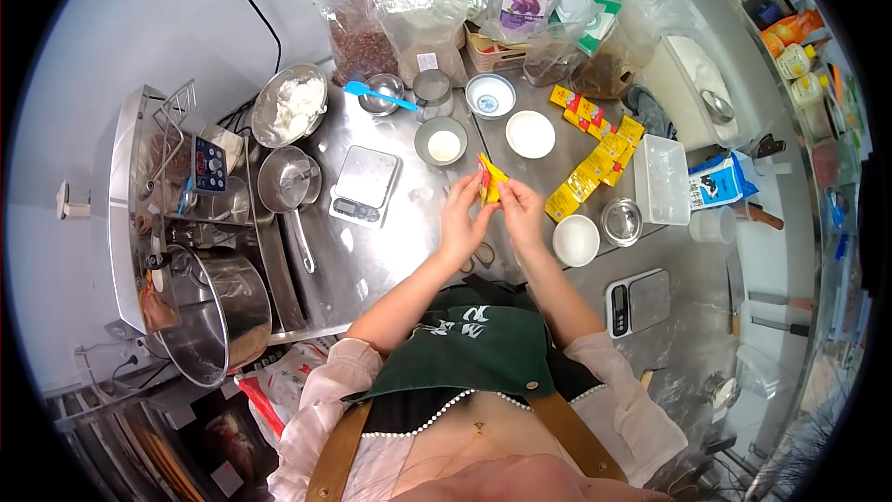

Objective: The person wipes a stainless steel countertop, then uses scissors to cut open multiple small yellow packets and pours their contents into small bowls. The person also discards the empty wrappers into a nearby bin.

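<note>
Between my two hands is a small yellow and red sachet (492, 181), held upright above the steel table. My left hand (463, 217) pinches its left side, and my right hand (523, 213) grips its right edge. Just beyond them stands a grey bowl (423, 141) with white powder in it, beside a white bowl (530, 134). Strips of joined yellow sachets (582, 178) lie to the right, near an empty-looking white bowl (576, 240). A pair of scissors (483, 255) lies partly hidden under my forearms.
A kitchen scale (366, 185) and a steel saucepan (284, 181) are on the left. A second scale (638, 301) sits at the right, below a glass bowl (621, 222) and a plastic container (662, 181). Bags of ingredients (359, 45) line the back.
</note>
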Tool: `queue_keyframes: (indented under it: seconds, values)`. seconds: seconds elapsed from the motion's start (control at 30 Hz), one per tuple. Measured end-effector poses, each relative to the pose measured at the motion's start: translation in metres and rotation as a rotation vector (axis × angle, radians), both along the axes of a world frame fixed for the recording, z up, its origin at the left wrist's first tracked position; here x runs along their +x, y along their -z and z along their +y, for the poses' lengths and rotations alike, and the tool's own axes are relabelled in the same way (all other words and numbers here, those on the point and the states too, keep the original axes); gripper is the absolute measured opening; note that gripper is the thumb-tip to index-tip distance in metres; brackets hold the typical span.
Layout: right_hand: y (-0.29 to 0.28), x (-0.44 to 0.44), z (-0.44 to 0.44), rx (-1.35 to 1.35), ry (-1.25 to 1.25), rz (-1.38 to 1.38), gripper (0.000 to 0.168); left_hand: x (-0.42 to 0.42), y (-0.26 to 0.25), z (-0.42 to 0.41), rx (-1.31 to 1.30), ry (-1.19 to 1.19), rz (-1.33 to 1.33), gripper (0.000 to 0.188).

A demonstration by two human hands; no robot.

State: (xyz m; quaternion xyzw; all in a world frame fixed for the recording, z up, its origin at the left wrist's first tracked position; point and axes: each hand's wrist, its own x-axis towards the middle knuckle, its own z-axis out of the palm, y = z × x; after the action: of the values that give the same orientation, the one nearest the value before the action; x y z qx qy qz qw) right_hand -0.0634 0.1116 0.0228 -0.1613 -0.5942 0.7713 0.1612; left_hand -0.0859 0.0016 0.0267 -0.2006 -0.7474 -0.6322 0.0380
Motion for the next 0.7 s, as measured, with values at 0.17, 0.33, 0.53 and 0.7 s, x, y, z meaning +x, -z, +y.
queue_keyframes:
  seconds: [0.17,0.33,0.53,0.7]
  values:
    - [0.001,-0.001,-0.001,-0.072,0.04,-0.04,0.015,-0.003,0.003,-0.004,0.13,0.038,-0.229,0.038]
    - [0.006,-0.001,0.015,-0.043,0.161,-0.091,0.015,-0.018,0.018,-0.018,0.375,-0.012,-0.613,0.022]
    - [0.017,-0.004,0.035,0.036,0.163,-0.117,0.015,-0.028,0.012,-0.03,0.398,0.02,-0.721,0.016]
    - [0.014,-0.006,0.026,-0.008,0.136,-0.126,0.016,-0.026,0.017,-0.026,0.359,0.022,-0.723,0.013]
